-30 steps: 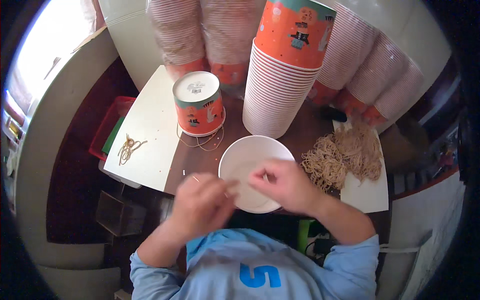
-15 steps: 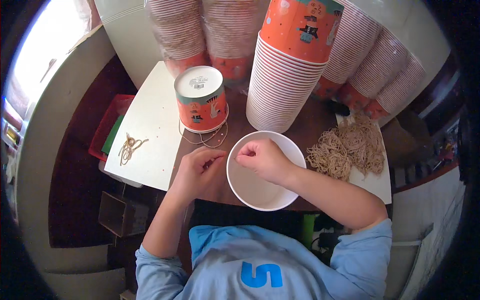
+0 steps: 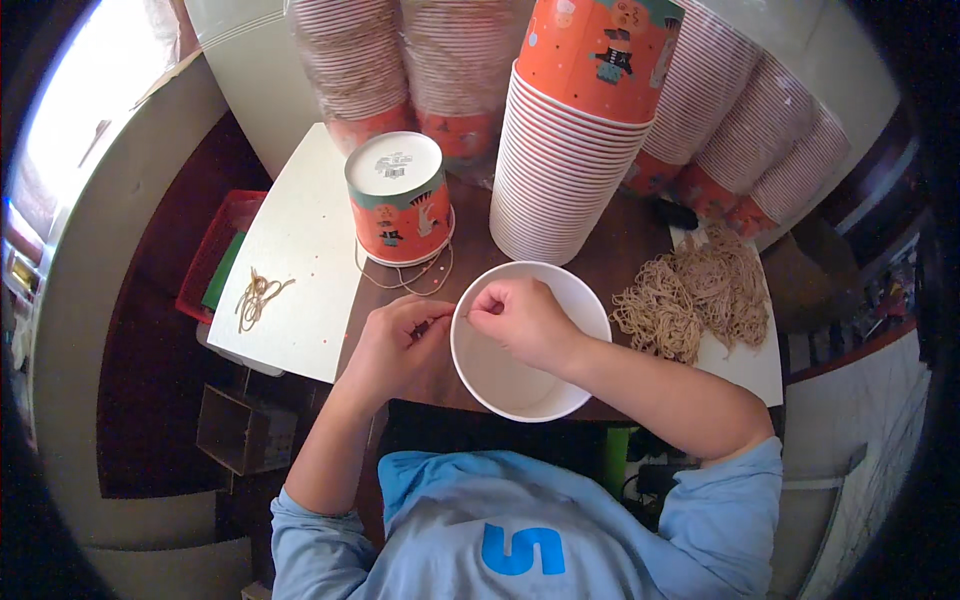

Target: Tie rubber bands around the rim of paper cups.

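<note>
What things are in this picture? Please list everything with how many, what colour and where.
Open tub: 1, white inside, table front
Upturned tub: 1, orange and green, white base, left of the tall stack
Cord: uncounted, tan, by the upturned tub's rim
Tall stack of tubs: 1, white rims, orange top, behind the open tub
Wrapped stacks: at least 5, white and orange, back
String heaps: 2, tan, right
Small string bundle: 1, tan, left
Dark object: 1, black, behind the heaps
Bin: 1, red, far left
Box: 1, brown, lower left
Table: 1, brown and white, centre
Shirt: 1, light blue, bottom
Hands: 2, bare, left and right, at the open tub's left rim
</note>
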A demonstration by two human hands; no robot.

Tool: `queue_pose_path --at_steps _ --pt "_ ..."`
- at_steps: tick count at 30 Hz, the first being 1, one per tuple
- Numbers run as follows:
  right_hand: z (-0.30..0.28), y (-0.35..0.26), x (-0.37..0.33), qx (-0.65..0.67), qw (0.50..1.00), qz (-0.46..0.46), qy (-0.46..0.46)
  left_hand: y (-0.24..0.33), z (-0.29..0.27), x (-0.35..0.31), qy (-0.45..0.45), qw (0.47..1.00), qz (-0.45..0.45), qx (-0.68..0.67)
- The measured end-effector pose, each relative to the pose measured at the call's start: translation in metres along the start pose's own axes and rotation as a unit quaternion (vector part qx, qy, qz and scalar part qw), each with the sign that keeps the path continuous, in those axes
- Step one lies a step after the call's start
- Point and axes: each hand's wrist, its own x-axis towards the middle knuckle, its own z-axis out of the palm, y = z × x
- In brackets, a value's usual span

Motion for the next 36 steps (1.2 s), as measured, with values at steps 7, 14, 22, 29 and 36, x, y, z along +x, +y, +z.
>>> queue_pose_path --at_steps 7,14,22,29,36 --pt "0.007 0.004 0.002 0.029 0.999 -0.026 0.015 0.000 0.000 0.002 -0.005 1.000 0.010 0.012" --pt "0.006 0.004 0.005 0.011 0.999 -0.030 -0.002 0.005 0.001 0.003 -0.032 0.997 0.028 0.063" --pt "-0.024 -0.004 0.002 -0.062 0.989 -0.008 -0.135 0.007 0.029 -0.008 0.036 0.994 0.018 0.099" --pt "-0.079 -0.029 -0.037 -0.080 0.989 0.044 -0.116 -0.017 0.043 -0.028 0.009 0.855 -0.249 -0.456" --pt "-0.031 -0.019 -0.116 -0.055 0.979 -0.190 -0.042 -0.021 0.051 -0.059 -0.061 0.798 -0.122 -0.586"
